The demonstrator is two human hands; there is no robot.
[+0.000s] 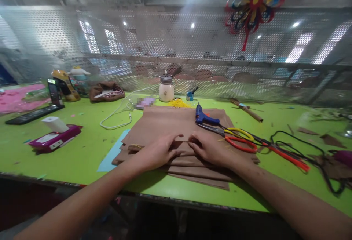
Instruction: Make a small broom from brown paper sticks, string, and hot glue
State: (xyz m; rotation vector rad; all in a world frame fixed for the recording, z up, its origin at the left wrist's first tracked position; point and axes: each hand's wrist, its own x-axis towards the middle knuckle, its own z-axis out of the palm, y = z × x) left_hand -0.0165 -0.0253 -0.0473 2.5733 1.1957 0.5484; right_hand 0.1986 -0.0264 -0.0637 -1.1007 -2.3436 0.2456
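A stack of brown, paper-like sheets (165,119) lies in front of me, with a folded strip along its near part. My left hand (162,151) is curled over the folded brown sheet (183,152), thumb below and index finger above. Close by on the right, my right hand (210,149) bends its fingers and thumb round the same fold. What the lower fingers do is hidden. On the stack's right side rest a blue glue gun (203,116) and scissors (239,139) with yellow and red handles.
A light blue sheet (106,158) sticks out under the stack. Left are a purple box (56,139), a white cable (110,125) and a phone on a stand (52,92). Behind stand a jar (166,90) and yellow strands (178,103). Black cords (299,142) trail right.
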